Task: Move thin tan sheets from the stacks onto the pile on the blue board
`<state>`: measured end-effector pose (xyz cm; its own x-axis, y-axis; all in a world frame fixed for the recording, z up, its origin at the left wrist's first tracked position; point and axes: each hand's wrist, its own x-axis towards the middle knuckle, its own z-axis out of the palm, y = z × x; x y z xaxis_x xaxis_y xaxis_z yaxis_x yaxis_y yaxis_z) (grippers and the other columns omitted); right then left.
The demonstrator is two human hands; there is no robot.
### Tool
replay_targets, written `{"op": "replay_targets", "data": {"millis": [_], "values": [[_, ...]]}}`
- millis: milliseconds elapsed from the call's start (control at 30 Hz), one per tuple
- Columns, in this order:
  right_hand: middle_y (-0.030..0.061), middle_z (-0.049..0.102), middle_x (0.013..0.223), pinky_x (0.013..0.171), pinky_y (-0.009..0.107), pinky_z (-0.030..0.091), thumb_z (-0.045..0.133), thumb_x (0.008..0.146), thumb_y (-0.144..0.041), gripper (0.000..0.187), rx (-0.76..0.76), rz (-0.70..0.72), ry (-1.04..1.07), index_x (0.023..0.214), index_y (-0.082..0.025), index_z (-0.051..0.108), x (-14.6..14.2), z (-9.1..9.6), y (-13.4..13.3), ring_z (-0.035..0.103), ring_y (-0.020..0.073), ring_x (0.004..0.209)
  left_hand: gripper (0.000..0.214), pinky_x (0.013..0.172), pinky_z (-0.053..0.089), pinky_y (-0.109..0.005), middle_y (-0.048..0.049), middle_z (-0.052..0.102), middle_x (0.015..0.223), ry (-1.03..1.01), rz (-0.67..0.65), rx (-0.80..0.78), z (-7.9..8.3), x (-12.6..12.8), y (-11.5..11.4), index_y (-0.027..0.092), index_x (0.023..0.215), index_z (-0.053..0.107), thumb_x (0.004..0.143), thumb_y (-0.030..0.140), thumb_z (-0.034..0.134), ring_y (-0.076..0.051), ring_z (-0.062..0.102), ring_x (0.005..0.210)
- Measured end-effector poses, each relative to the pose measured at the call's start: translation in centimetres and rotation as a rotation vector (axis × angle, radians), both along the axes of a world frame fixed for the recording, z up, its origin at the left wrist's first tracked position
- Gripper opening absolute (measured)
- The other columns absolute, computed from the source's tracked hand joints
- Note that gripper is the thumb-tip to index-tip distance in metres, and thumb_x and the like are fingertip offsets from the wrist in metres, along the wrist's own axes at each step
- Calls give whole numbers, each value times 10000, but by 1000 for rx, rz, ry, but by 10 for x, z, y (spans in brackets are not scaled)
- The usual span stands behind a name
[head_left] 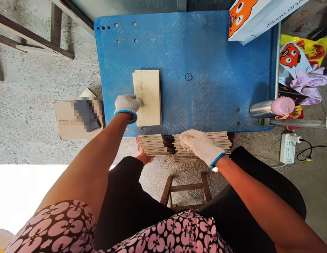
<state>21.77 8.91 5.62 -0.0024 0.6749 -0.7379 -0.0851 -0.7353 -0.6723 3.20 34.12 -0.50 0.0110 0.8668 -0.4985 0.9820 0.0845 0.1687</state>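
Note:
My left hand, in a white knit glove with a blue cuff, is closed at the left edge of a small stack of thin, pale wooden boards. Its fingertips touch the top board beside some dark crumbs; whatever they pinch is hidden. My right hand, gloved the same way, is closed too. It hovers over or rests on a stack of boards seen edge-on, below the table's near edge; its palm is hidden. A second edge-on stack stands to the left of that one.
The blue table has a paper bag at the far right and a steel flask with a pink lid by its right edge. A wooden stool stands below. Cardboard lies left, a power strip right.

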Motion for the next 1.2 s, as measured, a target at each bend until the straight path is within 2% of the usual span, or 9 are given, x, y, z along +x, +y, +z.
{"op": "replay_targets", "data": {"millis": [200,367,600,667,767,933,1067,1133,1200], "values": [[-8,533,648,624,309,340,548,913,-460,301,19,44,-53,764,-205,605,4,3,1,440,142,624,712,1124,344,-532,-230,470,1485,-146,171,203,10,-2,-14,88,1429,514,870,497,680,-458,435,1389],[-5,531,656,632,309,353,558,912,-491,325,16,68,-51,748,-212,596,3,0,-1,440,149,634,1131,1143,329,-614,-298,412,1508,-205,258,119,-1,0,-17,112,1550,331,676,615,844,-499,389,1411],[-1,551,670,636,301,356,565,913,-493,306,12,78,-79,788,-221,630,1,-2,-2,466,164,663,1505,1242,197,-538,-349,196,1620,-178,181,35,-21,39,-10,-7,1617,72,542,599,934,-471,181,1527],[5,567,689,644,300,358,565,912,-481,296,12,85,-92,787,-222,636,2,-2,-1,476,169,684,1463,1235,199,-550,-319,224,1628,-193,180,35,-23,47,-4,35,1624,143,526,575,946,-476,170,1530],[10,576,706,646,301,348,553,917,-482,309,-7,107,-117,771,-223,636,4,1,0,469,169,693,1177,1215,181,-568,-222,322,1627,-270,232,54,-26,53,3,99,1601,294,679,566,858,-472,132,1540],[8,577,708,633,306,319,561,917,-476,300,-57,149,-169,776,-224,640,3,6,3,466,168,689,1354,1148,216,-562,-281,346,1590,-338,260,64,-40,49,12,11,1632,103,635,419,923,-483,171,1515],[0,567,699,624,303,303,563,919,-460,286,-59,186,-174,772,-221,616,0,5,5,461,160,677,693,1002,250,-531,-175,518,1457,-647,100,-231,-49,43,19,-66,1497,363,1022,423,488,-396,-141,1526],[-9,548,682,620,300,295,557,920,-467,289,-64,189,-178,770,-222,592,0,4,5,453,157,671,823,1016,240,-543,-205,445,1519,-561,130,-190,-46,47,17,-40,1546,298,969,452,617,-428,-90,1528],[-17,533,679,622,300,286,538,930,-461,295,-58,214,-198,757,-223,562,0,6,6,439,154,666,1253,1099,225,-557,-282,328,1579,-361,239,-10,-39,54,13,3,1619,131,725,414,906,-471,109,1518]]}}
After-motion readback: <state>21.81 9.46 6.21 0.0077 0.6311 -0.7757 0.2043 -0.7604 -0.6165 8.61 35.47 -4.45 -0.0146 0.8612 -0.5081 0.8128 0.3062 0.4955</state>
